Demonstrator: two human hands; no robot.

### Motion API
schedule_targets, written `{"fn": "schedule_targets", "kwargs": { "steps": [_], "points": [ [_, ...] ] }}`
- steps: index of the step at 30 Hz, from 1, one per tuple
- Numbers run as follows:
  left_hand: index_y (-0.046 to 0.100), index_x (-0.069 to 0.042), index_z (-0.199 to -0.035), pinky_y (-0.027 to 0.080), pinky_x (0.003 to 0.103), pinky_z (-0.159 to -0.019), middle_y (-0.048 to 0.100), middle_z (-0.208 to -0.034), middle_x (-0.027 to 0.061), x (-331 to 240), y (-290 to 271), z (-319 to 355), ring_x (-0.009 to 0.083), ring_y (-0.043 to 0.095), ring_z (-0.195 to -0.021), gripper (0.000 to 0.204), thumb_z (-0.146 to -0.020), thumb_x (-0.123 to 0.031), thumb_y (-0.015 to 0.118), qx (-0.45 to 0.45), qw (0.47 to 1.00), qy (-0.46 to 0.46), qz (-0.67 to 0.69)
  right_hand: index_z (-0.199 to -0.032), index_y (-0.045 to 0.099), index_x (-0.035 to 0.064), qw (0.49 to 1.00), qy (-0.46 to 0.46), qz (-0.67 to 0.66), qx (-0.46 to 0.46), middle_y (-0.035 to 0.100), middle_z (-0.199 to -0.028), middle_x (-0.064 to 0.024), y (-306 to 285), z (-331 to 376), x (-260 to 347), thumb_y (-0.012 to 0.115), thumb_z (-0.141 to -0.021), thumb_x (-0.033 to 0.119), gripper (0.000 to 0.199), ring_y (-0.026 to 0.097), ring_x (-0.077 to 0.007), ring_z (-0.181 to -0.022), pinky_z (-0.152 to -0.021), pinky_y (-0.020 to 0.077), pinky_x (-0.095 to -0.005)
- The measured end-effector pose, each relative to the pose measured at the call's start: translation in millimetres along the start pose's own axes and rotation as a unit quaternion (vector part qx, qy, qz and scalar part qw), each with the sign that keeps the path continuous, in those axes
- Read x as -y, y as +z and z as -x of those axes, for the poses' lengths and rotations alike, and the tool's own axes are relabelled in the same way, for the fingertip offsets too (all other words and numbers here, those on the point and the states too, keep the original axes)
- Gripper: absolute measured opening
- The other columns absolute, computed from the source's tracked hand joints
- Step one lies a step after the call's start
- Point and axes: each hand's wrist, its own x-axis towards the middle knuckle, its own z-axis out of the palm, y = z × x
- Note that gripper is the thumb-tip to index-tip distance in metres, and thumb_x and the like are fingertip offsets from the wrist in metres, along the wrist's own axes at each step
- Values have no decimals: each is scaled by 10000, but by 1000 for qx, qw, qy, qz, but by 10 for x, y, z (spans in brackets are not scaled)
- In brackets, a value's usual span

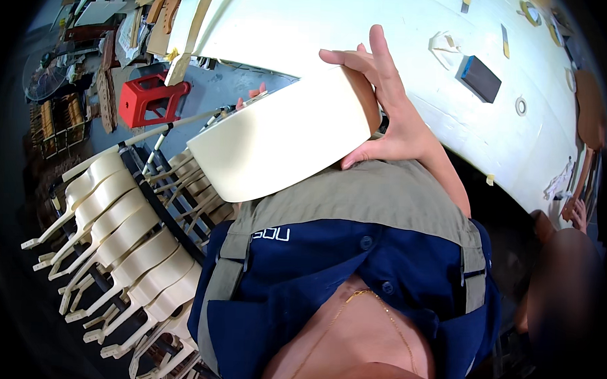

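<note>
A cream guitar-like body [285, 135] lies tilted across my lap against the grey-green apron, its smooth curved side facing up. My right hand [396, 122] spans the right end of this body. Its thumb is low by the apron and its other fingers are spread at the upper edge, with one stretched out past it. Beyond the body's upper left edge, only the fingertips of my left hand [253, 94] show, curled at that edge. The rest of the left hand is hidden behind the body.
A rack of several cream guitars [125, 223] with necks stands close at left. A red stool [153, 101] and a fan [47, 77] are farther back. On the pale table [363, 18] are a dark block [481, 79] and a tape roll [520, 105]. Another person's hand [579, 216] shows at right.
</note>
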Motion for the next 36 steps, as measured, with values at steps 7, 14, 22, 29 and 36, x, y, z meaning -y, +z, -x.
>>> {"fn": "schedule_targets", "kwargs": {
  "steps": [7,14,22,29,36],
  "points": [
    [562,-15,-1052,358,393,-999,568,-1104,133,40,-18,-18,247,519,-1068,454,-819,-405,557,-2,1000,-3,4,-1436,-89,172,1000,-4,2,3,469,-1306,-121,24,2,10,870,-408,452,1433,403,-294,-1243,-1086,69,-586],
    [551,-14,-1061,352,394,-1003,564,-1092,131,48,-39,-13,247,517,-1059,457,-818,-402,556,-11,1000,5,-1,-1443,-58,181,1000,8,-8,20,427,-1352,-128,-80,14,-87,866,-452,384,1370,300,-306,-1319,-1096,127,-549],
    [539,-13,-1072,346,396,-1008,560,-1079,128,-212,-98,-136,246,515,-1049,461,-817,-397,555,-29,998,47,-13,-1443,-63,204,998,50,41,4,354,-1411,-106,-147,24,-302,788,-566,202,1222,224,-308,-1351,-1104,185,-497],
    [527,-12,-1081,340,397,-1012,556,-1068,126,-266,-26,-37,245,514,-1041,466,-816,-394,554,-24,998,64,-1,-1449,-7,129,998,-24,40,40,395,-1371,-150,-88,-201,-101,823,-545,362,1249,349,-311,-1283,-1066,227,-484],
    [516,-11,-1091,334,399,-1016,553,-1056,124,295,123,11,244,512,-1032,470,-815,-390,553,13,999,7,37,-1450,10,116,998,-14,29,60,479,-1259,-146,154,-165,124,868,-503,317,1294,434,-320,-1201,-1024,292,-472]
  ]
}}
